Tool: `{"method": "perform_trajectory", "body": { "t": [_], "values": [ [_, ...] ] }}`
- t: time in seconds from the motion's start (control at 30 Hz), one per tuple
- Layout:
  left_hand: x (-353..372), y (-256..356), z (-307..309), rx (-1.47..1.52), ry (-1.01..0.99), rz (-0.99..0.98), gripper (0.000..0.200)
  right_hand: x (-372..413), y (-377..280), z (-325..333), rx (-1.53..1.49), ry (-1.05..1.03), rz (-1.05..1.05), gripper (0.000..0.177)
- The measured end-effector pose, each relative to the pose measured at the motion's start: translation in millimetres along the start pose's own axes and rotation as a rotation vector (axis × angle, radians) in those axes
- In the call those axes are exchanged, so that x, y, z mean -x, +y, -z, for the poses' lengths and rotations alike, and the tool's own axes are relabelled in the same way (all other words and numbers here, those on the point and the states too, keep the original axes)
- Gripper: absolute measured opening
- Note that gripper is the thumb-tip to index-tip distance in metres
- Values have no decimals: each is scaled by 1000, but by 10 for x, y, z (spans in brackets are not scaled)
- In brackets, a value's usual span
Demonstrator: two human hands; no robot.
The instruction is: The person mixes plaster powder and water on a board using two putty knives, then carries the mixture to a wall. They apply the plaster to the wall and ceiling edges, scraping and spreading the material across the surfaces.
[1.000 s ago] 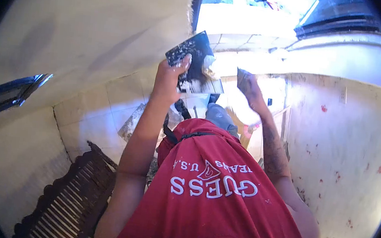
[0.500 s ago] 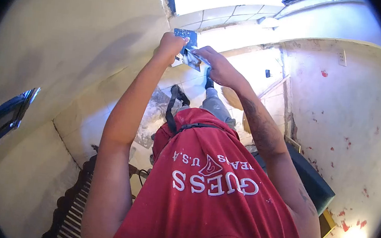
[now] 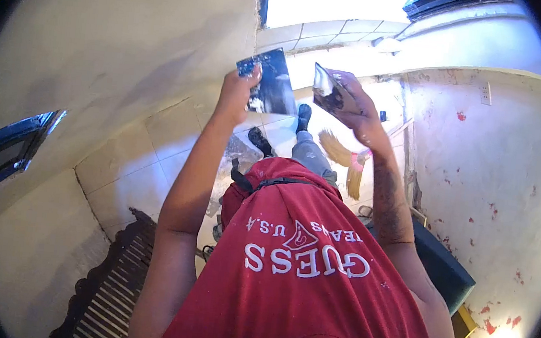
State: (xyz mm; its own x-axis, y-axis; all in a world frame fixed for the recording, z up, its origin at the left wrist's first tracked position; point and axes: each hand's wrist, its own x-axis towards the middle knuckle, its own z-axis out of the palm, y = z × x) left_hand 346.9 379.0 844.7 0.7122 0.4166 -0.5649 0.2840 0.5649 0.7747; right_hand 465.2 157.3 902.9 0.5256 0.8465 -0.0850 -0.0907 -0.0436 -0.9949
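My left hand (image 3: pixel 235 95) grips a dark, flat rectangular putty blade (image 3: pixel 278 86) by its left edge, the thumb laid over its face. White putty is smeared on that face, thickest near the fingers. Across a gap to the right, my right hand (image 3: pixel 360 107) is closed round a second putty blade (image 3: pixel 327 94). This one is tilted, with white putty at its upper corner and dark patches lower down. Both blades are held up in front of me, apart from each other and from the wall.
A plastered wall (image 3: pixel 147 33) rises on the left, with a bright window (image 3: pixel 338 3) ahead. Below lie the tiled floor (image 3: pixel 119 187) and a straw broom (image 3: pixel 343 153). A dark slatted piece (image 3: pixel 108 297) stands at lower left, a dark padded piece (image 3: pixel 440 263) at right.
My hands have drawn apart from where the blades were together. The right hand moved right with its blade, and the left blade is now turned flat to view. The broom has become more visible.
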Motion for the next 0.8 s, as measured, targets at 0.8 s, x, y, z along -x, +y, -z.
{"method": "perform_trajectory", "body": {
  "t": [0.8],
  "values": [
    [459, 180, 164, 167, 442, -319, 11, -121, -405, -786, 976, -459, 115, 59]
  ]
}}
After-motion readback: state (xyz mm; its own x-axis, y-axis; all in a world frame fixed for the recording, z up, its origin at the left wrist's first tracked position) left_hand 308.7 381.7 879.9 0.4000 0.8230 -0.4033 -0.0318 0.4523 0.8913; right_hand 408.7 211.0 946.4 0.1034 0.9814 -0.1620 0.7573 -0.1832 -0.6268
